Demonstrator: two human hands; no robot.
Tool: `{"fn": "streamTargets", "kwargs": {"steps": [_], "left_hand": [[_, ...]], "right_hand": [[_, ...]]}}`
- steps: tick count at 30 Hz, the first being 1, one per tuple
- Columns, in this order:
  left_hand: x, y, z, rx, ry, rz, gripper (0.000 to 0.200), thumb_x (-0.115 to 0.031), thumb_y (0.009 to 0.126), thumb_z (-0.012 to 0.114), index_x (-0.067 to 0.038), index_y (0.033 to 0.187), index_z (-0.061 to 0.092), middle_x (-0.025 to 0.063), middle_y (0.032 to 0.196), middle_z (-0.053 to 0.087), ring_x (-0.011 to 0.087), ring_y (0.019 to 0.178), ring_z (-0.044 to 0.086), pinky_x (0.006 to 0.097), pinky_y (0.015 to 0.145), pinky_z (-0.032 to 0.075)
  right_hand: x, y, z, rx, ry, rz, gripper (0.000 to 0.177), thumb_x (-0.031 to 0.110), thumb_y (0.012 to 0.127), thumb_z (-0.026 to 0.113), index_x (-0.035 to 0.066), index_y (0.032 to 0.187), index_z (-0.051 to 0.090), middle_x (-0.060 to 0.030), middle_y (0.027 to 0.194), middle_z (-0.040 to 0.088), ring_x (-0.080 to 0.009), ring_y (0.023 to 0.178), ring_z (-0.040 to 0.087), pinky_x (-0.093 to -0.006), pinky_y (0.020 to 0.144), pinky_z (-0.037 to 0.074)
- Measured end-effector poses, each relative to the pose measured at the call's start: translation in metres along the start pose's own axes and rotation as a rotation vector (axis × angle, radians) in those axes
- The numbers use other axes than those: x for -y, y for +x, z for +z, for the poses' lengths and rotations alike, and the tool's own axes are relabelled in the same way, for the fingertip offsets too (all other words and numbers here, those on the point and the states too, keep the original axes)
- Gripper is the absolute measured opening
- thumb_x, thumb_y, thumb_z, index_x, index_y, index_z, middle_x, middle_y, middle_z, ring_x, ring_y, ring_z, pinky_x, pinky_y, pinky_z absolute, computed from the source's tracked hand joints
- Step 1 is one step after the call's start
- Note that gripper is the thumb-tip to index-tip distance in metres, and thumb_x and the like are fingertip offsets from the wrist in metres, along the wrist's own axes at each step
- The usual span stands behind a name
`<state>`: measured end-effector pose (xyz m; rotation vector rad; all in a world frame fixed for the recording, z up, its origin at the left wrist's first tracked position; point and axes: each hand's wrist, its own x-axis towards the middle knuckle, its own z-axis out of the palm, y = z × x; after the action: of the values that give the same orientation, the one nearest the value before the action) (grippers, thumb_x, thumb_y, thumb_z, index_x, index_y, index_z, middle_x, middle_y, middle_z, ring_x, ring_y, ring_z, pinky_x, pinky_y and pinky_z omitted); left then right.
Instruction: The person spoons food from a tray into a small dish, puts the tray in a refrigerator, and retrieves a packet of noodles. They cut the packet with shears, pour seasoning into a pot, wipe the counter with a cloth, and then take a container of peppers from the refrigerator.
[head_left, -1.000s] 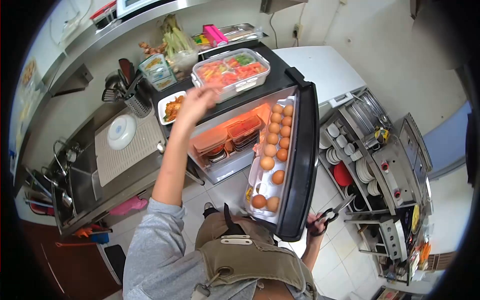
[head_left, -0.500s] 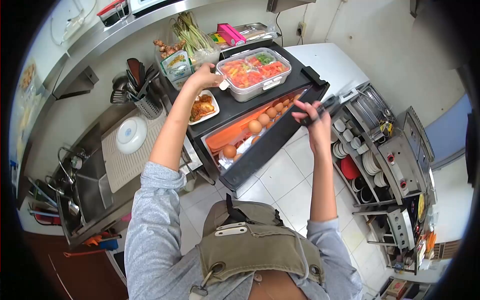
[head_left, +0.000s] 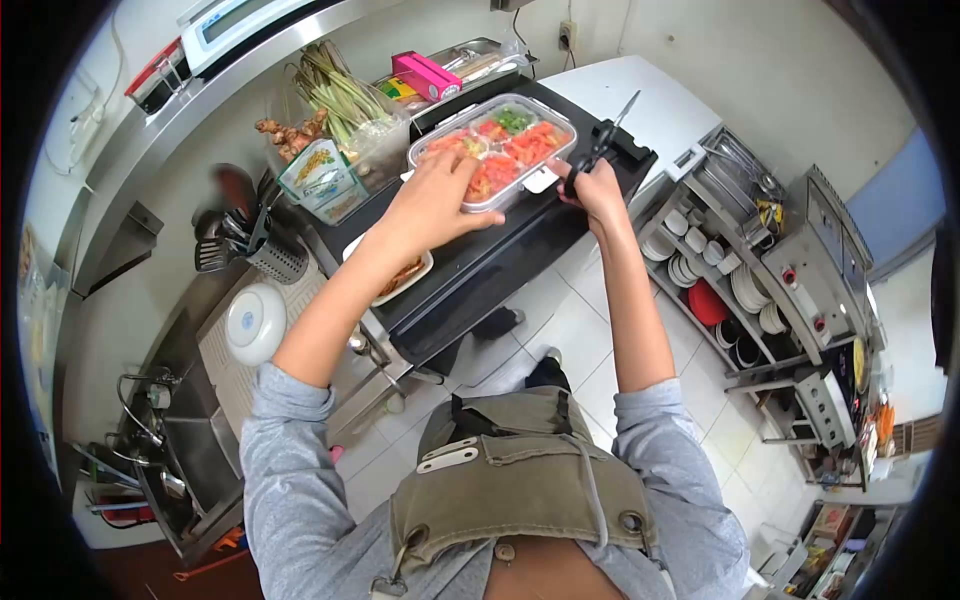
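A clear lidded food container [head_left: 500,145] with red, orange and green chopped food stands on top of the black fridge [head_left: 480,265], whose door is closed. My left hand [head_left: 435,200] lies flat on the container's near left corner, fingers spread over the lid. My right hand [head_left: 592,190] is at the container's right end and grips black-handled scissors [head_left: 603,140], blades pointing up and away. A white plate of orange food [head_left: 400,278] sits on the fridge top beneath my left forearm.
Behind the container are a tub with lemongrass [head_left: 345,100], a printed carton [head_left: 322,180] and a pink box [head_left: 428,72]. A utensil holder [head_left: 262,255] and white plate [head_left: 254,322] are on the left counter. A dish rack [head_left: 720,290] stands right.
The fridge door has swung shut. My left hand moved onto the container lid. My right hand, still holding the scissors, rose from the door to the container's right end.
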<state>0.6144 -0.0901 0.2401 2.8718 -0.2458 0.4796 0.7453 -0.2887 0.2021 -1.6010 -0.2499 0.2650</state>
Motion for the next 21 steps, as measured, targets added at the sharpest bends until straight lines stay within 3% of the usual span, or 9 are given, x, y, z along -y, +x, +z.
{"fn": "streamTargets", "kwargs": {"steps": [3, 4, 6, 8, 9, 11, 17, 19, 21], "left_hand": [[0.005, 0.003, 0.007, -0.004, 0.001, 0.056, 0.059, -0.038, 0.075, 0.066, -0.002, 0.117, 0.047, 0.0209, 0.124, 0.041, 0.0385, 0.118, 0.039, 0.041, 0.096, 0.037], [0.007, 0.006, 0.009, -0.025, 0.004, 0.102, 0.061, -0.039, 0.075, 0.066, -0.002, 0.118, 0.045, 0.0213, 0.125, 0.04, 0.0385, 0.118, 0.039, 0.0408, 0.096, 0.038], [0.003, 0.012, 0.011, -0.071, 0.045, 0.093, 0.058, -0.036, 0.072, 0.068, -0.002, 0.114, 0.045, 0.0201, 0.119, 0.043, 0.0384, 0.112, 0.043, 0.0413, 0.092, 0.041], [-0.003, 0.02, 0.003, 0.05, 0.005, 0.011, 0.054, -0.028, 0.067, 0.069, -0.003, 0.108, 0.046, 0.0187, 0.113, 0.045, 0.0383, 0.105, 0.046, 0.0421, 0.086, 0.043], [-0.002, 0.023, 0.005, 0.002, -0.015, 0.015, 0.048, -0.024, 0.064, 0.068, -0.003, 0.102, 0.046, 0.0172, 0.106, 0.046, 0.0377, 0.1, 0.048, 0.0423, 0.084, 0.043], [0.001, 0.03, 0.002, 0.048, -0.056, 0.001, 0.052, -0.025, 0.064, 0.068, -0.002, 0.106, 0.047, 0.0181, 0.107, 0.046, 0.0379, 0.102, 0.048, 0.0426, 0.089, 0.041], [0.005, 0.038, 0.01, 0.005, -0.072, -0.041, 0.052, -0.028, 0.066, 0.07, -0.006, 0.109, 0.051, 0.0145, 0.117, 0.046, 0.0346, 0.116, 0.043, 0.0467, 0.104, 0.029], [-0.005, 0.045, 0.022, -0.022, 0.017, -0.089, 0.05, -0.028, 0.068, 0.07, -0.006, 0.109, 0.051, 0.0139, 0.118, 0.046, 0.0343, 0.117, 0.043, 0.0469, 0.104, 0.029], [-0.017, 0.051, 0.031, -0.035, 0.162, -0.081, 0.044, -0.026, 0.071, 0.067, -0.01, 0.109, 0.053, 0.0123, 0.116, 0.05, 0.0318, 0.115, 0.046, 0.0453, 0.1, 0.034]], "right_hand": [[-0.007, 0.03, -0.015, -0.112, -0.146, -0.138, 0.039, 0.023, 0.073, 0.074, -0.002, 0.083, 0.047, -0.007, 0.067, 0.057, -0.0123, 0.051, 0.055, -0.024, 0.038, 0.042], [0.006, 0.033, -0.019, -0.187, -0.226, -0.165, 0.042, 0.029, 0.074, 0.073, -0.002, 0.081, 0.046, -0.0105, 0.069, 0.058, -0.0167, 0.053, 0.057, -0.0278, 0.045, 0.045], [-0.033, 0.106, -0.049, -0.28, -0.512, -0.399, 0.039, 0.032, 0.08, 0.068, -0.002, 0.076, 0.048, -0.0074, 0.064, 0.058, -0.0133, 0.05, 0.054, -0.0261, 0.048, 0.044], [-0.017, 0.134, -0.055, -0.087, -0.481, -0.282, 0.04, 0.034, 0.08, 0.067, -0.002, 0.082, 0.05, -0.0087, 0.072, 0.06, -0.0117, 0.061, 0.056, -0.0255, 0.056, 0.045], [-0.002, 0.138, -0.053, 0.06, -0.407, -0.197, 0.039, 0.034, 0.08, 0.068, -0.001, 0.082, 0.05, -0.0069, 0.071, 0.058, -0.011, 0.062, 0.054, -0.0259, 0.056, 0.044], [0.016, 0.145, -0.049, 0.332, -0.279, -0.061, 0.044, 0.035, 0.076, 0.072, -0.001, 0.091, 0.051, -0.0039, 0.072, 0.056, -0.0103, 0.061, 0.051, -0.0238, 0.055, 0.043], [0.011, 0.183, -0.061, 0.553, -0.126, 0.21, 0.049, 0.032, 0.071, 0.077, 0.001, 0.095, 0.047, -0.0003, 0.077, 0.049, -0.0075, 0.065, 0.048, -0.0216, 0.056, 0.043], [0.006, 0.201, -0.068, 0.604, -0.174, 0.24, 0.05, 0.033, 0.069, 0.078, 0.006, 0.093, 0.044, 0.0003, 0.081, 0.042, -0.0075, 0.073, 0.047, -0.0214, 0.059, 0.044], [0.024, 0.203, -0.067, 0.692, -0.244, 0.228, 0.041, 0.028, 0.071, 0.076, 0.008, 0.088, 0.044, 0.0, 0.078, 0.047, -0.0075, 0.067, 0.05, -0.0211, 0.059, 0.046]]}}
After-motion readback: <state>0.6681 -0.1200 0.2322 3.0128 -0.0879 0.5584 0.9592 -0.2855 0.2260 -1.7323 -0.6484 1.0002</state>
